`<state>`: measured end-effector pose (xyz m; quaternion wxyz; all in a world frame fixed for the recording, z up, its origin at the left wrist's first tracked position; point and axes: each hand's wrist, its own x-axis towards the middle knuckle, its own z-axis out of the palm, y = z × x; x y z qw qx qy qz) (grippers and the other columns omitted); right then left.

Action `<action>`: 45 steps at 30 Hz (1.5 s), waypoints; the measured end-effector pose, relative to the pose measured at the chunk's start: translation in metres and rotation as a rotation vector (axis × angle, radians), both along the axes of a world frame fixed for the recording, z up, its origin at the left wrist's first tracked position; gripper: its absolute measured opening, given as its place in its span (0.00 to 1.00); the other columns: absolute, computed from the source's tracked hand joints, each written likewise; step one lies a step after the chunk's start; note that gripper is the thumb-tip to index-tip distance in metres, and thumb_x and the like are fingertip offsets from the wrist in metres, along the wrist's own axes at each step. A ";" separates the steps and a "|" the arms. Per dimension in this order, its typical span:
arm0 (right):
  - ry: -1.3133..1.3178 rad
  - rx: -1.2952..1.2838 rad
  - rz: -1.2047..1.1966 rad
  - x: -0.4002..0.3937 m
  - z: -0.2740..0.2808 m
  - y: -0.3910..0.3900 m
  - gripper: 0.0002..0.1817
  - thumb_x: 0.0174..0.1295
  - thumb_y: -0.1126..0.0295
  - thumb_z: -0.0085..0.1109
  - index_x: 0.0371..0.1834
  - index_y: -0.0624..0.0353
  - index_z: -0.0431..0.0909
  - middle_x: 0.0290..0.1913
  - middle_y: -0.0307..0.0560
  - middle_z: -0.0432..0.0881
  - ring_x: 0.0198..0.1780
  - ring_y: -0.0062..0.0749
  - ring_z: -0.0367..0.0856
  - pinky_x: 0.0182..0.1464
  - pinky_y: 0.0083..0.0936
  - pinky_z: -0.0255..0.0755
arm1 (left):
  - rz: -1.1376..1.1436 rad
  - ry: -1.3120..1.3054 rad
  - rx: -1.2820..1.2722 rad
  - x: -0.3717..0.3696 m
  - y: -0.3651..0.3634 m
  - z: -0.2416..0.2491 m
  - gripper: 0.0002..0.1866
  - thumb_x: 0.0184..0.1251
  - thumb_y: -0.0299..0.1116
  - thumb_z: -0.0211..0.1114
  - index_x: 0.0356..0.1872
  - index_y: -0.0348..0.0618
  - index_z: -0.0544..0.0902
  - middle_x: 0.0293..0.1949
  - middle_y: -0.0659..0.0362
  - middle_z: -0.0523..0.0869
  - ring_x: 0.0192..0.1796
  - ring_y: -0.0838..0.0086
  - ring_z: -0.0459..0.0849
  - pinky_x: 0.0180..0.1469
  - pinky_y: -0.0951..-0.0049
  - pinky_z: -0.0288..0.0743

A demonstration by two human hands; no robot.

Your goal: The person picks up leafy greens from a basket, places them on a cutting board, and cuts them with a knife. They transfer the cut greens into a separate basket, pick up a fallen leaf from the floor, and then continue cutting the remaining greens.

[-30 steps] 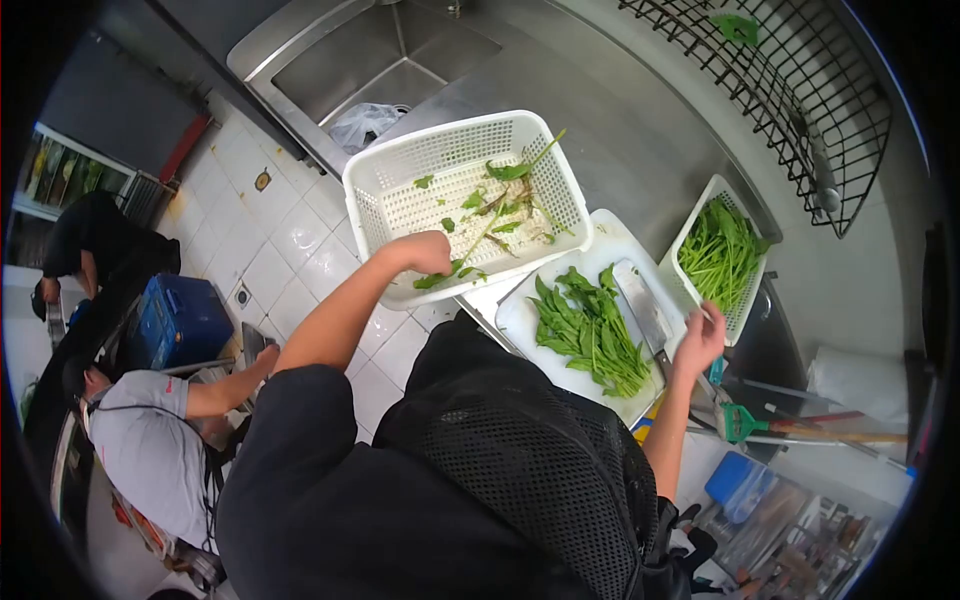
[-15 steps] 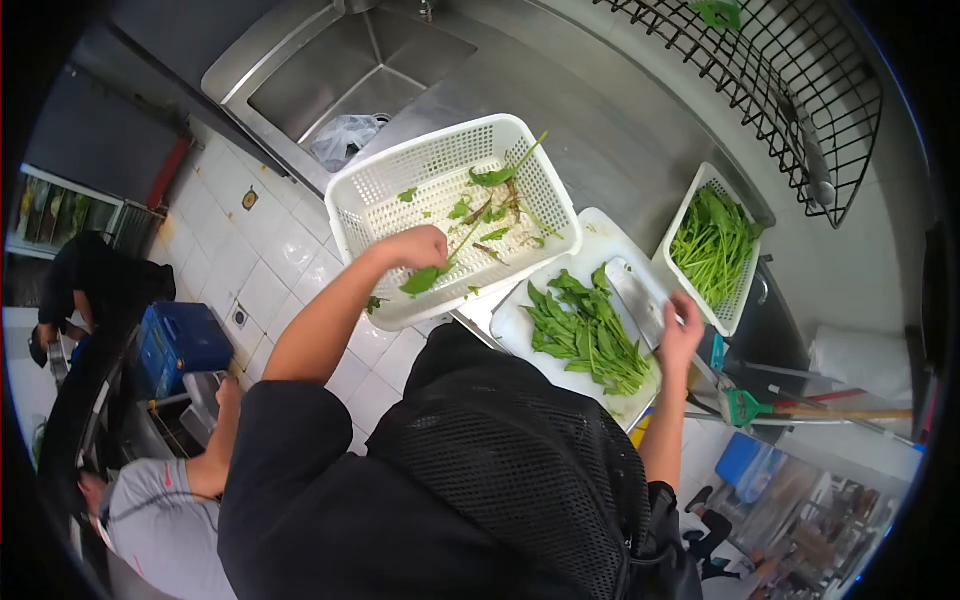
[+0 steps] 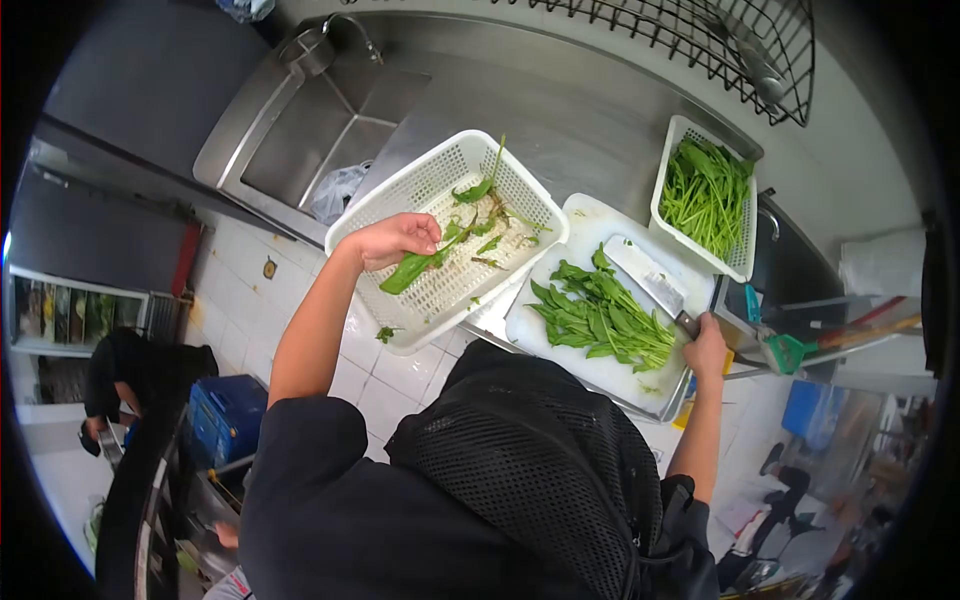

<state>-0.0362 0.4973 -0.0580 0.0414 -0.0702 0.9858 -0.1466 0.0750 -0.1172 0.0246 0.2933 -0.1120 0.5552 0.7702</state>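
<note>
Closest in, the person's black mesh-backed top is filling the lower middle and hiding the near counter edge. Right hand (image 3: 708, 346) is wrapping shut on the cleaver (image 3: 648, 281) handle; the handle itself is mostly covered by the fingers, so only the broad blade is showing, lying flat on the white cutting board (image 3: 585, 222) just beside the leafy greens pile (image 3: 598, 320). Near corner of the board is getting cut off by the torso. Left hand (image 3: 395, 238) is hovering over the near rim of the big white perforated basket (image 3: 400, 205), pinching a green leaf (image 3: 408, 270) that is dangling down over the basket; fingertips are curling under, so exact grip is hard to make out. Loose stems and scraps (image 3: 484, 215) are lying inside that basket; a small leaf bit (image 3: 385, 333) is sitting down on the tiled floor, or maybe the basket edge, cannot tell which. Hands are well apart, one on each side of the board. Farther back, a smaller white basket (image 3: 739, 266) is holding trimmed greens (image 3: 705, 192). Steel sink (image 3: 300, 150) is sitting far left with a crumpled plastic bag (image 3: 335, 190) in it. Wire rack (image 3: 720, 45) is being clipped by the top edge. Another person (image 3: 130, 375) at far left is dark and tiny.
</note>
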 end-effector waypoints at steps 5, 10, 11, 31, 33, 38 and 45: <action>0.088 0.163 -0.101 0.017 0.030 0.000 0.12 0.51 0.73 0.61 0.39 0.59 0.76 0.44 0.55 0.84 0.46 0.62 0.83 0.47 0.52 0.76 | -0.196 0.286 -1.095 0.002 -0.037 0.002 0.21 0.57 0.31 0.78 0.51 0.38 0.81 0.43 0.54 0.87 0.45 0.65 0.88 0.50 0.65 0.81; 0.037 -0.129 -0.341 0.076 0.009 0.036 0.14 0.56 0.63 0.70 0.40 0.60 0.83 0.40 0.56 0.88 0.44 0.54 0.87 0.46 0.45 0.78 | -0.216 0.311 -1.280 0.014 -0.022 0.053 0.18 0.56 0.26 0.74 0.48 0.35 0.83 0.42 0.51 0.89 0.47 0.65 0.87 0.52 0.65 0.80; 0.048 -0.224 -0.371 0.090 -0.004 0.041 0.14 0.58 0.62 0.71 0.40 0.61 0.84 0.38 0.55 0.89 0.42 0.49 0.88 0.45 0.41 0.78 | -0.153 0.360 -1.182 0.013 -0.022 0.053 0.15 0.58 0.23 0.71 0.48 0.35 0.84 0.43 0.52 0.89 0.47 0.68 0.87 0.52 0.67 0.80; 0.199 -0.697 -0.705 0.217 0.023 0.006 0.20 0.73 0.62 0.62 0.62 0.63 0.76 0.42 0.61 0.87 0.45 0.50 0.87 0.50 0.37 0.77 | -0.503 0.855 -0.895 -0.127 0.395 -0.100 0.13 0.60 0.22 0.61 0.44 0.39 0.88 0.41 0.43 0.89 0.47 0.48 0.87 0.52 0.55 0.80; 0.176 -0.586 -0.660 0.219 0.034 0.002 0.21 0.73 0.60 0.61 0.63 0.59 0.75 0.41 0.64 0.87 0.45 0.61 0.86 0.47 0.42 0.78 | -0.501 0.869 -0.893 -0.130 0.400 -0.104 0.13 0.60 0.22 0.61 0.44 0.39 0.88 0.41 0.43 0.89 0.48 0.47 0.87 0.52 0.54 0.80; 0.006 -0.429 -0.597 0.208 0.035 0.003 0.24 0.72 0.57 0.62 0.67 0.53 0.73 0.42 0.66 0.87 0.45 0.68 0.84 0.44 0.50 0.77 | -0.505 0.938 -0.884 -0.133 0.407 -0.096 0.14 0.59 0.21 0.61 0.44 0.39 0.88 0.42 0.42 0.88 0.50 0.46 0.86 0.54 0.52 0.79; -0.081 -0.601 -0.646 0.209 0.010 0.010 0.22 0.71 0.60 0.64 0.63 0.60 0.77 0.45 0.67 0.87 0.48 0.62 0.86 0.48 0.44 0.78 | -0.430 0.895 -0.863 -0.128 0.374 -0.080 0.13 0.61 0.22 0.63 0.46 0.40 0.89 0.43 0.44 0.89 0.47 0.49 0.87 0.52 0.55 0.80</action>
